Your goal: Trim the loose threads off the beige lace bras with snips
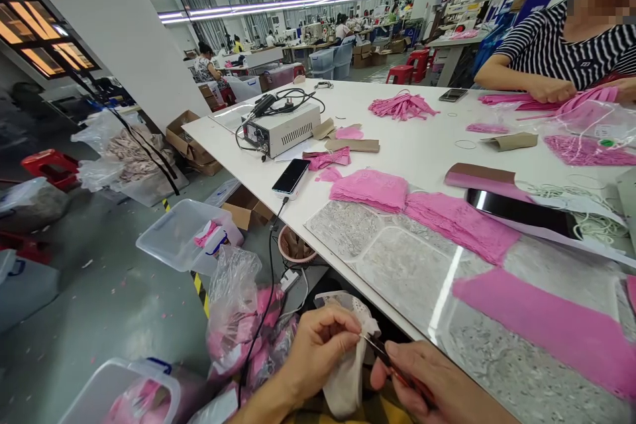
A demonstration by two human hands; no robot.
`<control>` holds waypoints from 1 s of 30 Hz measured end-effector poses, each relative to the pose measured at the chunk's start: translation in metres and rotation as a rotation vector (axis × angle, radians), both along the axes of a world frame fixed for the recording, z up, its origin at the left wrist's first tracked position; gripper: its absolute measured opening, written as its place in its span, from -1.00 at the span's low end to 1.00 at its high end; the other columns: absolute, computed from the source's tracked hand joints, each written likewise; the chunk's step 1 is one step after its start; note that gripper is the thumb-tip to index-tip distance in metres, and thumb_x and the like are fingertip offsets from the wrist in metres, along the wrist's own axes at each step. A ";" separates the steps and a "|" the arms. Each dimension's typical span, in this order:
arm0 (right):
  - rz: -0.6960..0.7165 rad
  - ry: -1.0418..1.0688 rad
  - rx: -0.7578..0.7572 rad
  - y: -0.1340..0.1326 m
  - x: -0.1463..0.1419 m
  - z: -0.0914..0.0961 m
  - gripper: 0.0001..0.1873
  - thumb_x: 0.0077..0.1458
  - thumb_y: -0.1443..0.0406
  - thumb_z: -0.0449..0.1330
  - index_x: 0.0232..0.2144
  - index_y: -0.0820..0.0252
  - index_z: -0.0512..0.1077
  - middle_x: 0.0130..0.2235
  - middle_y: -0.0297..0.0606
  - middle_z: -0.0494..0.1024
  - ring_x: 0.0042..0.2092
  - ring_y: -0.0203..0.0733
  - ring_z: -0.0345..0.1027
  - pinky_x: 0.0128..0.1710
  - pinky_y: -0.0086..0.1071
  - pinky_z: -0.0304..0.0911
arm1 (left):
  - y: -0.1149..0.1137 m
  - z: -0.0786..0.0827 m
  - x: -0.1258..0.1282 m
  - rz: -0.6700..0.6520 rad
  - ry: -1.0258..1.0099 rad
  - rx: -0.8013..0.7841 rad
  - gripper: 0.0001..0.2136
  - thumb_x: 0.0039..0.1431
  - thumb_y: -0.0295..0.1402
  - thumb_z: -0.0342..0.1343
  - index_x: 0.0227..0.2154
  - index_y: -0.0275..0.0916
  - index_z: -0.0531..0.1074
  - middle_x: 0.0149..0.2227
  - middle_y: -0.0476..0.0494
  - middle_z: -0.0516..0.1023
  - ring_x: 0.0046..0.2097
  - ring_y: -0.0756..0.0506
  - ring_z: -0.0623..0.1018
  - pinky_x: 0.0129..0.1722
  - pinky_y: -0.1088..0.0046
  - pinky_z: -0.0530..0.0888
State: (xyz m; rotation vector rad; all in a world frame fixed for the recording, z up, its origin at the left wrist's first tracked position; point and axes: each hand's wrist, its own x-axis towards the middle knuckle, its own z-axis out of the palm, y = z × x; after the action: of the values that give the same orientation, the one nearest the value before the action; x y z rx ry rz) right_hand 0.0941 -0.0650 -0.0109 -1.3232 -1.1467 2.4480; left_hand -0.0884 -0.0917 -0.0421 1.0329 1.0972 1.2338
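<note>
My left hand [325, 344] is closed in a pinch on a cream lace-edged piece of fabric [346, 387], which hangs down over my lap beside the table's near edge. My right hand [427, 371] grips a slim hand tool [392, 363] with a dark metal tip and a reddish handle; its exact kind is unclear. The tool's tip meets the fabric right at my left fingertips. On the table, stacks of pink fabric pieces [370, 189] lie beyond my hands, and a single long pink piece [546, 331] is spread to the right.
A grey metal box [283, 129] with coiled cables stands on the table [342, 103], behind a phone [291, 176]. Across the table, a person in a striped top [546, 40] handles pink strips. Plastic bins [183, 232] and bags of pink fabric [238, 324] crowd the floor at left.
</note>
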 end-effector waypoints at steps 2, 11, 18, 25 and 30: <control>-0.019 -0.006 -0.010 -0.001 0.000 0.004 -0.48 -0.08 -0.11 0.07 -0.48 0.25 0.42 -0.71 -0.58 0.11 -0.77 -0.56 -0.36 -0.78 -0.49 -0.50 | 0.000 -0.001 0.000 -0.003 0.021 0.027 -0.93 -0.02 -0.41 0.24 -0.52 -0.31 0.52 -0.45 -0.13 0.51 -0.36 -0.04 0.45 -0.35 0.49 0.35; 0.019 0.054 -0.070 0.004 0.002 -0.003 -0.47 -0.04 -0.11 0.06 -0.45 0.26 0.44 -0.70 -0.58 0.11 -0.77 -0.57 -0.32 -0.80 -0.55 -0.48 | 0.000 -0.002 -0.002 -0.024 0.170 0.153 -0.91 0.04 -0.40 0.20 -0.50 -0.30 0.53 -0.46 -0.15 0.52 -0.36 -0.07 0.48 -0.35 0.46 0.39; -0.027 -0.005 -0.112 0.003 0.006 0.007 -0.55 0.08 -0.01 0.02 -0.46 0.25 0.43 -0.67 -0.56 0.12 -0.75 -0.57 -0.35 -0.80 -0.59 -0.48 | 0.003 -0.001 -0.002 -0.030 0.154 0.162 -0.91 0.03 -0.39 0.22 -0.51 -0.29 0.53 -0.46 -0.15 0.54 -0.38 -0.06 0.50 -0.38 0.48 0.40; -0.003 0.025 -0.129 0.005 0.006 0.007 -0.54 0.03 -0.05 0.07 -0.45 0.25 0.42 -0.68 -0.57 0.14 -0.76 -0.58 -0.33 -0.81 -0.58 -0.48 | 0.004 0.002 -0.001 -0.041 0.152 0.167 -0.93 0.03 -0.42 0.21 -0.51 -0.29 0.54 -0.46 -0.14 0.56 -0.38 -0.06 0.51 -0.37 0.49 0.41; -0.021 -0.004 -0.116 0.003 0.005 0.005 -0.53 0.08 -0.02 0.02 -0.45 0.27 0.43 -0.68 -0.57 0.13 -0.76 -0.57 -0.33 -0.80 -0.59 -0.47 | 0.005 0.003 -0.002 -0.047 0.183 0.199 -0.92 0.04 -0.41 0.21 -0.50 -0.29 0.55 -0.46 -0.15 0.57 -0.38 -0.06 0.53 -0.37 0.49 0.42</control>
State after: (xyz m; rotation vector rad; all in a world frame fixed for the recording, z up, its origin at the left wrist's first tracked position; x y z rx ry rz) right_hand 0.0994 -0.0617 -0.0062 -1.3640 -1.0008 2.5324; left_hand -0.0899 -0.0862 -0.0390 1.3373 1.0985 1.2474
